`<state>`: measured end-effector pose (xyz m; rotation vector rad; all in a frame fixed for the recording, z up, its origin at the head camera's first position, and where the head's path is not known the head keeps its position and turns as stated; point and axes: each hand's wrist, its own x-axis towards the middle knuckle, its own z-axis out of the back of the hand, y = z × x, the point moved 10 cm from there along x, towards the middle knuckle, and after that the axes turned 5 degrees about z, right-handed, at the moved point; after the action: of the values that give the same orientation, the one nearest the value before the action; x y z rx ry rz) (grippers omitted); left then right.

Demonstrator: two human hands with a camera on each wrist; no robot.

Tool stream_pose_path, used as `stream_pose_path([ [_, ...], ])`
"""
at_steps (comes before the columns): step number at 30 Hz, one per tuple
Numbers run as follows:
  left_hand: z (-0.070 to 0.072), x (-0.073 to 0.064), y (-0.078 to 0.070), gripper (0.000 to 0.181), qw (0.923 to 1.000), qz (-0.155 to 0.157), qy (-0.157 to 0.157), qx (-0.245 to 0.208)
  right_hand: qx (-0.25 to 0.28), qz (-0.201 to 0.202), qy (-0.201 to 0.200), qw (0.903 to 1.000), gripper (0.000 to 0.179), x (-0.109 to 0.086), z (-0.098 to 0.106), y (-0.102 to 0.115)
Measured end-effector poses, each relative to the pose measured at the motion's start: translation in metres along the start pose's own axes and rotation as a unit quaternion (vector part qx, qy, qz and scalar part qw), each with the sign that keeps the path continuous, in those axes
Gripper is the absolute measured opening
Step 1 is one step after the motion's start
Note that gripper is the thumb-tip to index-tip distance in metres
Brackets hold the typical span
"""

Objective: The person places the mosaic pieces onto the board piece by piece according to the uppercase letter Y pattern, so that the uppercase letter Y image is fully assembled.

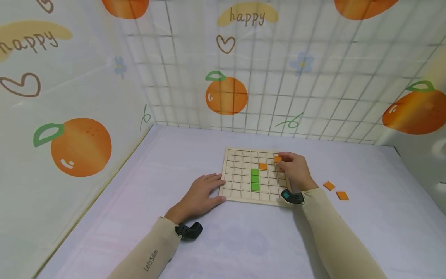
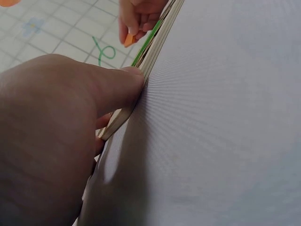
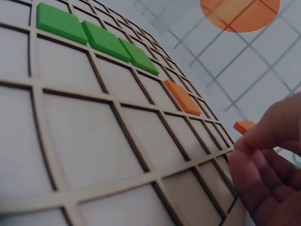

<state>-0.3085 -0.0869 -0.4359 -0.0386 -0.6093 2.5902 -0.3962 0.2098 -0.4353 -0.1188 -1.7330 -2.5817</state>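
A pale wooden grid board lies on the table, with three green tiles in one column and an orange tile in a cell up and to their right. Over the board's far right corner, my right hand pinches another orange tile between thumb and fingertips, raised above the cells in the right wrist view. My left hand rests at the board's left edge with fairly straight fingers. Its thumb touches the near left corner in the left wrist view.
Two loose orange tiles lie on the table right of the board, beside my right forearm. A white cloth covers the table. Printed curtains with a wire grid behind stand at the back, and another printed sheet hangs at left.
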Motion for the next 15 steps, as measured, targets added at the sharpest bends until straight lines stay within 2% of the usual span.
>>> stream_pose_path([
  [8, -0.0012, 0.0004, 0.0017, 0.059, 1.0, -0.002, -0.003, 0.003, -0.057, 0.0, 0.013, 0.9983, 0.045, 0.0023, -0.0053, 0.0033],
  [15, -0.0018, 0.0007, 0.0033, 0.059, 1.0, -0.001, -0.005, 0.0, -0.123, 0.027, 0.015, 0.9919, 0.043, 0.0076, -0.008, 0.0074],
])
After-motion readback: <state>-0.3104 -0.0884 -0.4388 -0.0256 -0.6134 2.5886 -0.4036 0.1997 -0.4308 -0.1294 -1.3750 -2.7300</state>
